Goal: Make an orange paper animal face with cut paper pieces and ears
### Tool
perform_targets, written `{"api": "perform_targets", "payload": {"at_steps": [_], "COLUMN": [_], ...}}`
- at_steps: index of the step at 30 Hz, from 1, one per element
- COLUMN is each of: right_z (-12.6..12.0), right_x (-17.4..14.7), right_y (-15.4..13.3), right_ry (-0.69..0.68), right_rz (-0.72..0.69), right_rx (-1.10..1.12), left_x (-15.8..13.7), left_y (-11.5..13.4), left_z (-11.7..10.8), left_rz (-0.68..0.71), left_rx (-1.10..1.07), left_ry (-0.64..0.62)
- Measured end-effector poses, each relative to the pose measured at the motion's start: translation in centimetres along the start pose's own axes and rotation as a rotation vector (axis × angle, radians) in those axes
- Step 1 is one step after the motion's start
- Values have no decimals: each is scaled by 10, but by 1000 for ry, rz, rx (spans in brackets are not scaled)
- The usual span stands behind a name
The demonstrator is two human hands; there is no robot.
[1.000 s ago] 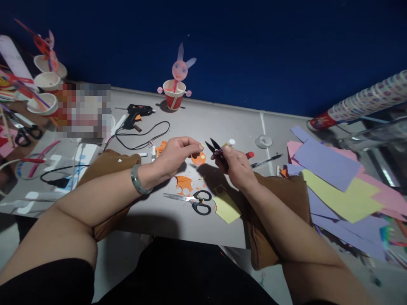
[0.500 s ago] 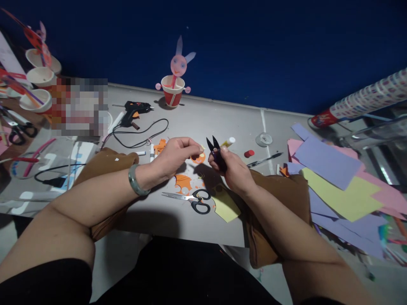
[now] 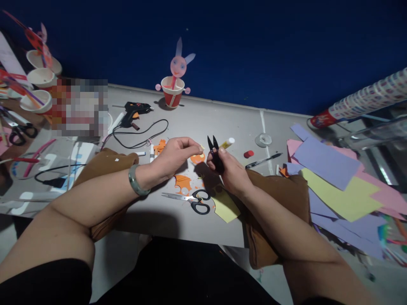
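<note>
My left hand is closed in a pinch, with a small pale-yellow paper piece just showing at the fingertips. In my right hand are black thread snips, their two pointed blades apart and aimed away from me. A small gap separates the blades from the left fingertips. Below and between the hands lies a round orange paper piece with yellow marks. Nearer me, black-handled scissors rest on the table beside orange paper scraps and a cut yellow sheet.
A rabbit figure in a red cup stands at the back. Left of it lies a black glue gun with its cord. To the right are a clear tape roll, a red cap, a pen and coloured paper sheets.
My right hand has shifted very slightly and turned the snips a little more upright. My left hand keeps its pinch in nearly the same place.
</note>
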State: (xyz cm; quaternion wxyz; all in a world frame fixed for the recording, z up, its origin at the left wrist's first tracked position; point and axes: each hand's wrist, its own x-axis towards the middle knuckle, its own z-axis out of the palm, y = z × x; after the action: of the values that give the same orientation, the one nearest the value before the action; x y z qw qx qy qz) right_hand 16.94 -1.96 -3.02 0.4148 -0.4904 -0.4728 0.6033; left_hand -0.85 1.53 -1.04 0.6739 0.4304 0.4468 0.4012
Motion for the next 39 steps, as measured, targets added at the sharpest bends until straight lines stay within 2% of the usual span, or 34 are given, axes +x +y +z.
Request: {"api": "perform_targets", "payload": {"at_steps": [6,11,25,39], "right_z": [1,2,1,-1], "right_x": [-1,-2,0,1], "right_y": [1,2,4,2], "right_ry": [-132,-186,-142,-155], "right_rz": [68,79,35,29], "right_rx": [114,165,112,113], "left_x": [1,3,2,2], "left_y": [-1,-3,-2,-4], "left_z": [-1,-2,-2,-3], "left_rz": [40,52,44,55], "left_rx": [-10,-25,14,-18], "left_ry": [-8,-13,-23,-45]}}
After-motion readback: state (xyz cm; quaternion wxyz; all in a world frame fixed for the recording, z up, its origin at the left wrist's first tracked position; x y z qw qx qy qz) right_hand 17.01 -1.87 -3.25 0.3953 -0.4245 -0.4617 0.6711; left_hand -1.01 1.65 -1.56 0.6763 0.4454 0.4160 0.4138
